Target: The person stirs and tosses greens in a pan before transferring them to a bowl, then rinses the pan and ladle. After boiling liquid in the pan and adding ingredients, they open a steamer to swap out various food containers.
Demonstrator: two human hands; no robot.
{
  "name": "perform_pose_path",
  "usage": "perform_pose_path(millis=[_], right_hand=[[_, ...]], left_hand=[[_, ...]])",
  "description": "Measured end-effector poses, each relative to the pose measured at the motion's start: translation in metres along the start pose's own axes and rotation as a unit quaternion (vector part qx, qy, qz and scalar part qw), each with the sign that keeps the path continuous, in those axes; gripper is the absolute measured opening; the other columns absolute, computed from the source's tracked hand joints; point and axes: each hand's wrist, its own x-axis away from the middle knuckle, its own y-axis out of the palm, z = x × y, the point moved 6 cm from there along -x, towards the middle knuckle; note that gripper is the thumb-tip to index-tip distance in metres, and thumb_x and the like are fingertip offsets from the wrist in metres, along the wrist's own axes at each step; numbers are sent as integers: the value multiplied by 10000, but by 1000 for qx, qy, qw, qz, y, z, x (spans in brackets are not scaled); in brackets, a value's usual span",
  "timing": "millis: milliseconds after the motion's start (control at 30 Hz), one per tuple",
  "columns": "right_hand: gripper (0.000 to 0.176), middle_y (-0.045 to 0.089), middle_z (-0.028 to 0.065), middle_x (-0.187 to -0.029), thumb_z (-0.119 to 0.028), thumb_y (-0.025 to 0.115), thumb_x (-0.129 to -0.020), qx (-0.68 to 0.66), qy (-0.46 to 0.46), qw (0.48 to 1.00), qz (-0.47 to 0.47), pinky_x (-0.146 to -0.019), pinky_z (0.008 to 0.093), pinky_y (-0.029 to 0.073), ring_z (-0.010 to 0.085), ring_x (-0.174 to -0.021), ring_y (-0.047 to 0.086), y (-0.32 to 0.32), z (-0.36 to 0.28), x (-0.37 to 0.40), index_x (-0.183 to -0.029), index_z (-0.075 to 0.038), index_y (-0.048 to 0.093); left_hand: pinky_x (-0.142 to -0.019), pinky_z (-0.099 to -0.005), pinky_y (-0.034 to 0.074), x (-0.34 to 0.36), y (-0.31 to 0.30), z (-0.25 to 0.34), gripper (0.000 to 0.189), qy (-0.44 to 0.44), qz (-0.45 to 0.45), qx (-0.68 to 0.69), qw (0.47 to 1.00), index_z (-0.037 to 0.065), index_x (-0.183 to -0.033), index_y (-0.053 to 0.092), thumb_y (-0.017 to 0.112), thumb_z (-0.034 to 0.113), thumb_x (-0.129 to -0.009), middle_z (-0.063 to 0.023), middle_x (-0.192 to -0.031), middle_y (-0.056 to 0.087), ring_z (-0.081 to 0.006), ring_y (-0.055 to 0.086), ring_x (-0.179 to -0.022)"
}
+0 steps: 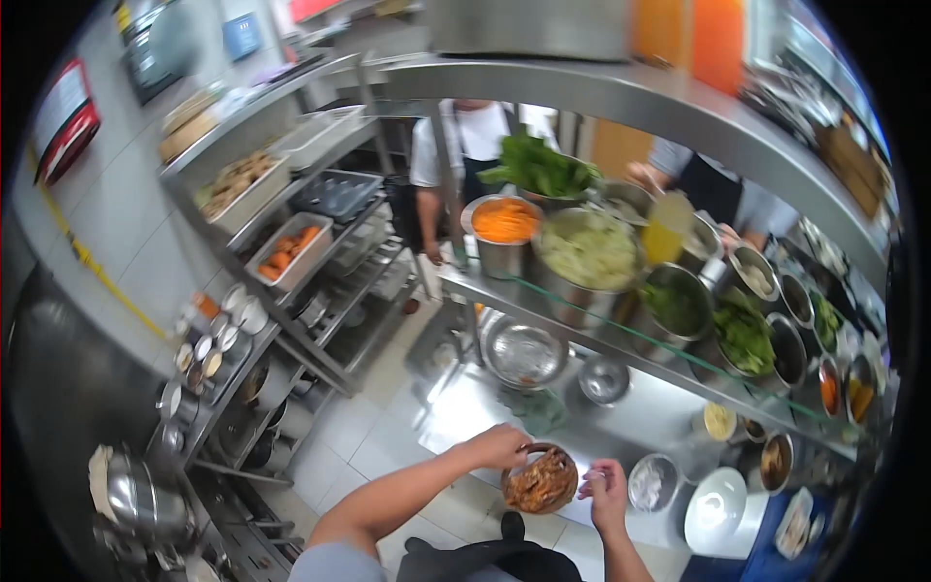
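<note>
My left hand (497, 446) is closed on the rim of a brown bowl (569, 464), held out in front of my body. Inside the bowl lies reddish-brown food (535, 483), which looks like cooked meat pieces. Just right of the bowl is my right hand (608, 490), its fingers bent and apart, with nothing visible in them. A metal bowl of white contents (650, 483) stands on the steel counter beside my right hand. Farther right is an oval white dish (716, 512).
Above the counter, a steel shelf carries pots of shredded carrot (505, 221), chopped pale vegetable (589, 248) and leafy greens (745, 335). A metal basin (525, 349) and small metal bowl (604, 379) sit below it. Racks (291, 320) stand left. Two people work behind the shelf.
</note>
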Motion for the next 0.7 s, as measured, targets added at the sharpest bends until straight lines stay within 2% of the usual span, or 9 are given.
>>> perform_pose_path(millis=[67, 133, 200, 267, 333, 400, 500, 567, 700], right_hand=[[382, 596, 37, -899, -90, 626, -912, 77, -109, 975, -175, -710, 255, 513, 102, -757, 592, 92, -74, -14, -1279, -31, 534], [603, 644, 76, -886, -50, 667, -863, 67, -273, 893, -351, -708, 278, 497, 137, -746, 596, 196, -160, -5, -1430, -39, 463], [641, 659, 111, -855, -24, 697, -805, -38, -447, 722, -526, -599, 318, 495, 198, -649, 594, 294, -216, 16, -1412, -29, 491], [387, 673, 122, -785, -154, 732, -767, -65, -410, 630, -656, -566, 331, 489, 241, -631, 627, 390, -239, 45, -1131, -21, 717], [285, 679, 109, -736, -181, 697, -776, -62, -454, 567, -685, -544, 322, 486, 233, -592, 631, 488, -242, 88, -985, 9, 743], [240, 659, 94, -722, -136, 688, -777, -11, -420, 567, -708, -553, 308, 478, 214, -598, 614, 578, -235, 128, -969, 1, 732], [207, 620, 72, -703, -81, 675, -793, 35, -404, 496, -768, -571, 294, 472, 187, -606, 594, 722, -192, 206, -985, -20, 723], [211, 591, 57, -707, -46, 661, -818, 44, -402, 427, -809, -583, 290, 469, 165, -616, 579, 811, -172, 272, -1023, -35, 713], [208, 631, 95, -786, -155, 663, -873, 32, -393, 352, -849, -637, 309, 503, 191, -676, 615, 968, -137, 417, -1049, -45, 680]], left_hand=[[-713, -489, 532, 72, -21, -22, 228, -54, 85, 27, 995, 54, -875, 717, 575, 206, -781, -208, -751, 666, -403, 657, -718], [-705, -492, 534, 155, -47, -41, 229, -123, 150, 46, 980, 52, -865, 718, 571, 205, -781, -210, -742, 663, -404, 658, -708], [-680, -499, 537, 247, -74, -53, 223, -231, 230, 34, 945, 41, -829, 713, 563, 197, -775, -213, -709, 655, -412, 655, -678], [-687, -503, 537, 342, -70, -89, 219, -303, 310, 41, 900, 20, -810, 699, 564, 188, -769, -224, -715, 653, -413, 656, -690], [-695, -504, 541, 441, -58, -116, 213, -383, 387, 36, 838, 2, -781, 686, 567, 178, -760, -236, -715, 652, -424, 654, -694], [-705, -504, 526, 530, -41, -124, 208, -465, 416, 37, 781, 20, -812, 689, 564, 184, -780, -222, -729, 659, -427, 647, -714], [-718, -503, 526, 661, -5, -136, 219, -549, 458, 82, 694, 16, -821, 689, 578, 198, -775, -226, -746, 663, -429, 650, -731], [-727, -499, 526, 740, 24, -135, 226, -624, 506, 114, 584, 26, -832, 689, 584, 216, -771, -225, -774, 669, -418, 656, -749], [-689, -480, 517, 844, 73, -98, 244, -713, 538, 159, 421, 38, -881, 694, 597, 228, -762, -209, -784, 669, -398, 658, -745]])
